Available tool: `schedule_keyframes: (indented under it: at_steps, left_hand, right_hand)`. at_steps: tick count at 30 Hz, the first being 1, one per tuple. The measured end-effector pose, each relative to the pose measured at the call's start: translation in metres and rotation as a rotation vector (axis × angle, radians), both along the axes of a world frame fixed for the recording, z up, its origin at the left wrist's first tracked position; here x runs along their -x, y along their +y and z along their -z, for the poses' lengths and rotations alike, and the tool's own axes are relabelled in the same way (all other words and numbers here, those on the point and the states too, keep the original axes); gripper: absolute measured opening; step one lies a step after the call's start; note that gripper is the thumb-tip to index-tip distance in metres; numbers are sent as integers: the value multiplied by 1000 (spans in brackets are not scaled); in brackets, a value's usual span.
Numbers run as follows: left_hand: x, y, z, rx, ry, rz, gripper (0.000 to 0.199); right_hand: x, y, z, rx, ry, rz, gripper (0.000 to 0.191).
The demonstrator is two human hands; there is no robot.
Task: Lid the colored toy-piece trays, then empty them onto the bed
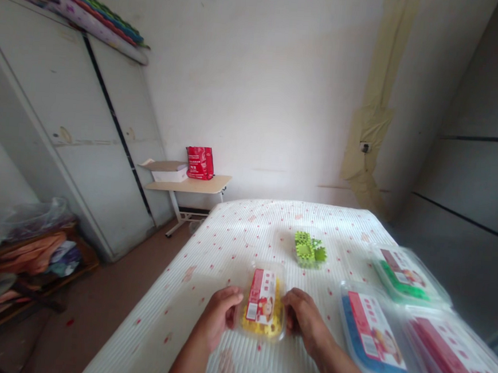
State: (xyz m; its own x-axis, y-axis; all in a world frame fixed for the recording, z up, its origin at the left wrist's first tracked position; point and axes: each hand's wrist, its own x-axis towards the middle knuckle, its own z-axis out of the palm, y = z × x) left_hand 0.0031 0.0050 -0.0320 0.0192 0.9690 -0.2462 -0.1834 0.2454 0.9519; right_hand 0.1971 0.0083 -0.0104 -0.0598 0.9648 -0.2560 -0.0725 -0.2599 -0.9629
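Observation:
A clear plastic box with yellow pieces and a red and white label (pixel 264 302) lies on the white patterned cover (pixel 205 298). My left hand (pixel 220 313) grips its left edge, fingers curled and thumb on the rim. On the opposite edge, my right hand (pixel 302 318) holds the box with bent fingers. Beyond it, slightly to the right, light green notched pieces (pixel 308 250) sit in a clear container.
To the right lie labelled boxes with blue contents (pixel 375 337), green contents (pixel 410 277) and dark red contents (pixel 459 364). A small side table (pixel 206 184) behind bears a red bag (pixel 200 162) and a white box (pixel 169 174). Cabinets flank both sides.

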Motion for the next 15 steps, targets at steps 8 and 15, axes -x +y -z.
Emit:
schedule_keyframes:
  at_steps: [8,15]
  left_hand:
    - [0,-13,-1,24,118,-105,44]
    - [-6,-14,-2,-5,92,-141,37]
  right_hand:
    - [1,-1,1,-9,-5,0,14]
    - [0,2,3,-12,-16,-5,12]
